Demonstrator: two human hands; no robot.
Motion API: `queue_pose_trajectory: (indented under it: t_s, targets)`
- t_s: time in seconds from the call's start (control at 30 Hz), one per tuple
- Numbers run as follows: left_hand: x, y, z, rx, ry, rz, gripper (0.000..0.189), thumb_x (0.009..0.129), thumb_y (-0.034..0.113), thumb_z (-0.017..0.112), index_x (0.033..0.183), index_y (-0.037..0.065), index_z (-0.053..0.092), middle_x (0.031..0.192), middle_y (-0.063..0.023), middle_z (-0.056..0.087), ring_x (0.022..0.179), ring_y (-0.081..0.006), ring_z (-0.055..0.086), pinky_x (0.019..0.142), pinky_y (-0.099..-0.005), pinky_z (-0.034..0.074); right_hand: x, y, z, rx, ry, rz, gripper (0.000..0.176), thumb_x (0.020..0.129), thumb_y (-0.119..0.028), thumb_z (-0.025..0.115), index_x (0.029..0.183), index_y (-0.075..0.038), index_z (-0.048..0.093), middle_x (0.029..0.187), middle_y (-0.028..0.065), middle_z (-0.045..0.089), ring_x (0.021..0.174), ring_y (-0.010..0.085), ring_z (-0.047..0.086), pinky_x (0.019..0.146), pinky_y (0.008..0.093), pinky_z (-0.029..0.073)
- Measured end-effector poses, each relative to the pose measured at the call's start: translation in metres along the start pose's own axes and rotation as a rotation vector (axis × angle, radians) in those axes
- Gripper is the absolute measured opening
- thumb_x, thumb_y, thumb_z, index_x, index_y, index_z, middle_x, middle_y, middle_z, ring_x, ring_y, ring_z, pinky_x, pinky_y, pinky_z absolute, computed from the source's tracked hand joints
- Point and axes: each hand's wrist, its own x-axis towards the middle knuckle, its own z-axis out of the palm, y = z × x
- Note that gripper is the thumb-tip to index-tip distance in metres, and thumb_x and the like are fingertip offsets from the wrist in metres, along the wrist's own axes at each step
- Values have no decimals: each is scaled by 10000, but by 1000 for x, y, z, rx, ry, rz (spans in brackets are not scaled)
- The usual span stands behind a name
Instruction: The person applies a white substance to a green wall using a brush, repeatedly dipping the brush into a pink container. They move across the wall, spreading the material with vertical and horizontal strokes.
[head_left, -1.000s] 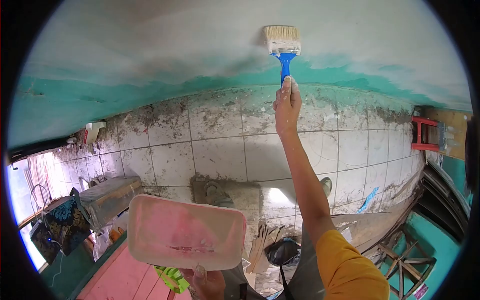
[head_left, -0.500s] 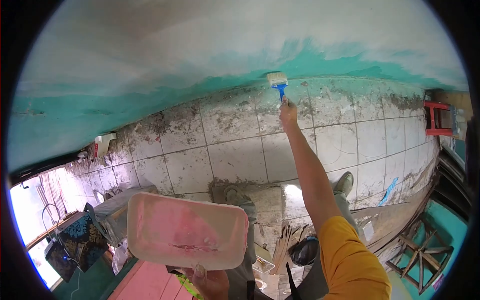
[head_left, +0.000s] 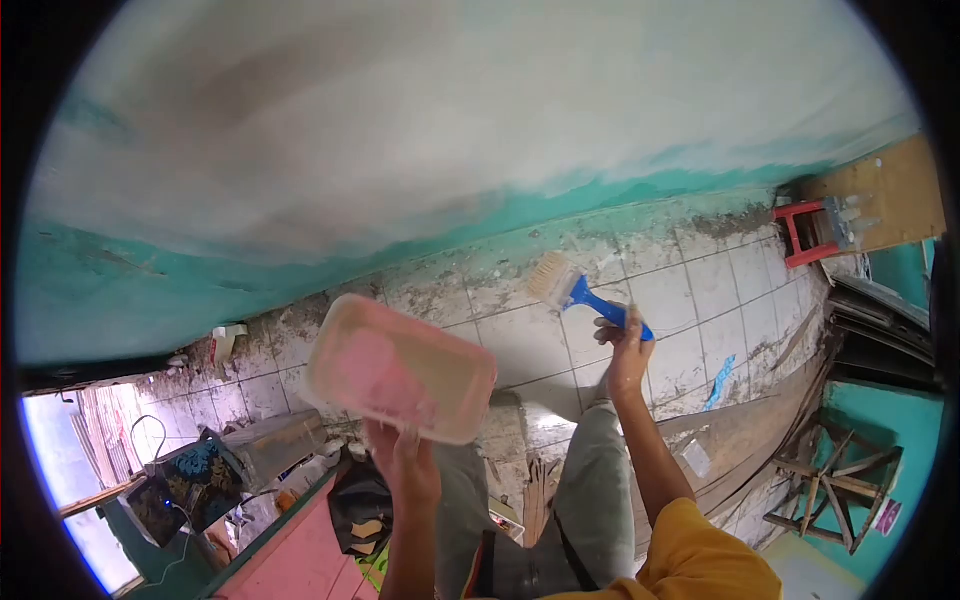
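My right hand (head_left: 628, 356) grips the brush (head_left: 588, 294). My left hand (head_left: 406, 468) holds the tray (head_left: 452, 368); if it tips too far, anything wet could spill on the floor (head_left: 525, 345).

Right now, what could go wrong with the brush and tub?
Drips: the blue-handled paintbrush in the right hand has its bristles above the floor tiles; loose paint might fall there.
Tipping: the left hand grips the pinkish tub at one edge, so it could tip.
Grit: tiles below the turquoise strip look dirty; bristles touching them may pick up debris.
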Motion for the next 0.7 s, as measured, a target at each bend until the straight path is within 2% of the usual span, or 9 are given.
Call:
queue_pose_trajectory:
  t_s: [0.07,0.17,0.23,0.3,0.37,0.4,0.43,0.53,0.7]
  targets:
    - [-7,9,38,67,-53,52,664,855,166,653,1425,53,331,1384,-121,403,1256,-272,480,1040,-458,453,1,-54,-27,14,-6,-41,443,1014,-374,467,1050,37,628,779,121,671,619,156,602,581,285,469]
    - [-21,25,103,-34,-126,-54,656,857,127,658,1421,66,330,1353,-119,429,1248,-247,492,1028,-433,472,1,-134,-60,64,-82,-117,478,995,-409,437,1076,28,611,764,102,632,653,160,587,604,288,477]
    - [-31,21,134,-103,-220,-50,689,852,69,671,1430,51,297,1343,-113,479,1225,-201,496,1002,-349,447,4,-179,-78,103,-150,-217,482,997,-412,436,1082,31,606,759,96,625,646,165,577,606,289,470]
    - [-45,26,168,-101,-248,-38,671,861,72,669,1421,48,300,1340,-113,481,1216,-197,499,993,-349,450,4,-220,-96,151,-188,-163,488,1004,-413,431,1087,38,599,746,103,623,630,172,569,600,291,463]
    - [-60,27,203,-111,-278,-11,652,871,75,667,1412,45,303,1336,-114,484,1207,-193,502,984,-348,453,7,-253,-117,111,-264,-228,531,1007,-431,445,1087,70,603,818,141,645,686,194,610,584,312,480]
    - [-67,27,218,-113,-290,-5,644,881,76,659,1413,46,298,1330,-115,485,1205,-196,503,986,-350,453,5,-274,-120,168,-254,-219,442,1017,-347,482,1042,69,628,790,128,648,654,181,602,572,302,477]
    - [-82,23,228,-108,-292,-15,635,891,77,652,1414,46,293,1323,-117,487,1203,-199,504,988,-351,453,0,-291,-129,163,-267,-202,442,1017,-347,482,1042,69,628,790,128,648,654,181,602,572,302,477]
    - [-106,13,263,-82,-339,50,686,881,94,648,1456,65,275,1375,-127,461,1253,-244,505,1035,-394,458,5,-338,-146,-64,-383,-297,280,997,-197,574,944,60,670,735,101,647,611,122,588,541,272,461]
    - [-158,11,314,-54,-358,130,716,864,18,656,1457,58,256,1409,-140,436,1300,-262,475,1089,-410,414,13,-375,-171,-320,-427,-294,274,967,-214,616,901,40,694,631,49,638,555,79,569,518,238,441]
